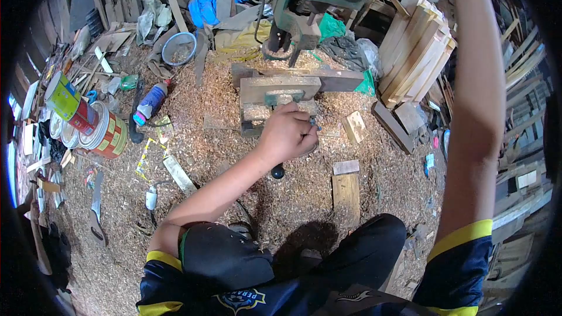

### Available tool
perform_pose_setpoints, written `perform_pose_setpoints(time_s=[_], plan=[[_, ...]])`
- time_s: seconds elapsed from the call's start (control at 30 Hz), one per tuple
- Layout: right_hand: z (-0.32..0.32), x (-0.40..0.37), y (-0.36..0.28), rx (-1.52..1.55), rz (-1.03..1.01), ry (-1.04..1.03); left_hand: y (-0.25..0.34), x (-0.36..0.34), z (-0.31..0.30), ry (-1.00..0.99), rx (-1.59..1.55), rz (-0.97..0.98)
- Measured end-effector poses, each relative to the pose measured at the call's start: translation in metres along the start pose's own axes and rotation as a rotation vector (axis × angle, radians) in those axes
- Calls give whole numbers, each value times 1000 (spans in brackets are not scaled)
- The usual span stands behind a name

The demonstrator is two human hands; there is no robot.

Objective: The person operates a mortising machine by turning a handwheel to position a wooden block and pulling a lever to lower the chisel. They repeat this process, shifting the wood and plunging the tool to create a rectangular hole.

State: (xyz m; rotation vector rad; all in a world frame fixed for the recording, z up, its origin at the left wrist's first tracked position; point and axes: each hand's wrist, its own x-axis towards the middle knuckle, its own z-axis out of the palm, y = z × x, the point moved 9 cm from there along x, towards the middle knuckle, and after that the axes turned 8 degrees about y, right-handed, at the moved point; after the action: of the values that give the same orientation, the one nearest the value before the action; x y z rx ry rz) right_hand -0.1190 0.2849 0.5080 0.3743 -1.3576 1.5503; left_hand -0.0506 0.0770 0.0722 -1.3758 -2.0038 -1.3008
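Observation:
At the front of a vise (285, 97), my left hand (287, 133) is closed, its fingers curled around the vise handle, mostly hidden under them. A black ball knob (277, 171) shows just below the wrist. A wooden board (263, 88) stands upright at the vise jaws, and a longer dark board (336, 81) runs behind it to the right. My right arm (477, 99) stretches up along the right side, and its hand lies beyond the top edge of the view. Above the vise rises a green machine (287, 9) with a metal column.
Wood shavings cover the floor. A small wood block (353, 127) and a flat plank (346, 199) lie to the right, near stacked wood pieces (415, 47). Leftward are paint cans (108, 134), a bottle (152, 102), a saw (96, 210) and a bowl (179, 49).

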Motion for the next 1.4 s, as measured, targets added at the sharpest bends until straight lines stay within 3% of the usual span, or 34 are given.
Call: perform_pose_setpoints(time_s=[0.03, 0.1, 0.13, 0.17, 0.2, 0.23, 0.27, 0.3, 0.33, 0.37, 0.4, 0.43, 0.47, 0.5, 0.57, 0.67, 0.8, 0.87, 1.03, 1.23, 1.3, 1.4], plan=[[-11, -7, 12, -4, -3, 5, 1, 0, 0, -4, -4, 5], [-56, -22, 36, -76, -144, 229, -1, -1, -2, 37, -63, -16], [-64, -72, 49, -97, 67, 95, -3, -3, 1, 34, -29, -8], [-96, -108, 70, -73, -77, 385, -3, -4, 1, 30, -33, -5], [-113, -157, 85, -218, -25, 217, -2, -5, 0, 34, -52, -20], [-155, -210, 128, -275, 182, 346, -3, -4, -1, 40, -68, -34], [-164, -271, 140, -372, 139, 407, -3, -4, 0, 11, -47, -20], [-214, -334, 201, -538, 440, 514, -2, -5, -1, 12, -45, -18], [-241, -391, 232, -785, 567, 430, -1, -4, -2, 24, -39, -5], [-273, -452, 273, -855, 681, 472, 0, -4, -2, 37, -35, 8], [-253, -482, 253, -1005, 704, 461, 1, -4, -2, 38, -36, 12], [-280, -519, 294, -997, 722, 405, 1, -4, -2, 29, -25, 9], [-257, -530, 276, -994, 824, 395, 1, -4, -1, 18, -14, 5], [-268, -562, 313, -743, 1022, 357, 1, -4, 0, 15, -15, 6], [-229, -570, 293, -499, 1032, 508, 2, -4, -1, 22, -8, 17], [-224, -579, 295, -251, 1064, 555, 5, -4, -2, 29, 30, 44], [-219, -591, 289, -179, 1082, 595, 2, -5, 0, 31, 33, 27], [-222, -587, 288, -511, 968, 353, 4, -5, -1, 32, 29, 32], [-219, -588, 291, -342, 969, 510, 6, -5, -3, 18, 41, 38], [-227, -585, 301, -430, 786, 400, 8, -3, -3, 11, 43, 40], [-206, -563, 271, -726, 590, 218, 7, -4, -2, 8, 49, 49], [-188, -550, 242, -810, 625, 189, 8, -4, -3, 39, 29, 63]])
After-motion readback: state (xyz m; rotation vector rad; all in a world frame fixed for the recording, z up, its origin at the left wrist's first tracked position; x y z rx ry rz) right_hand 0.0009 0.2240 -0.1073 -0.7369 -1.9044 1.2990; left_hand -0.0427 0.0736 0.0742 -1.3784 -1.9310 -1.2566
